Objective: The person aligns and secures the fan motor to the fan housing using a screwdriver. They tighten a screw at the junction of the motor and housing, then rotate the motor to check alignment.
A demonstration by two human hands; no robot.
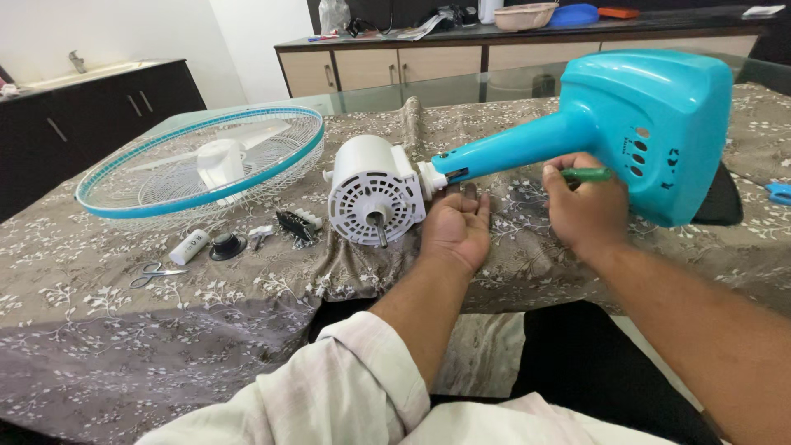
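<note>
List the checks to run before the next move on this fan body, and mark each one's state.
1. Fan body lying on the table: ok.
2. Left hand supporting under the neck joint: ok.
3. Right hand grip on the green-handled tool: ok.
4. Tool tip seated in the joint: cannot tell, hidden.
5. Motor housing attached to the neck: ok.
6. Scissors and small parts away from both hands: ok.
</note>
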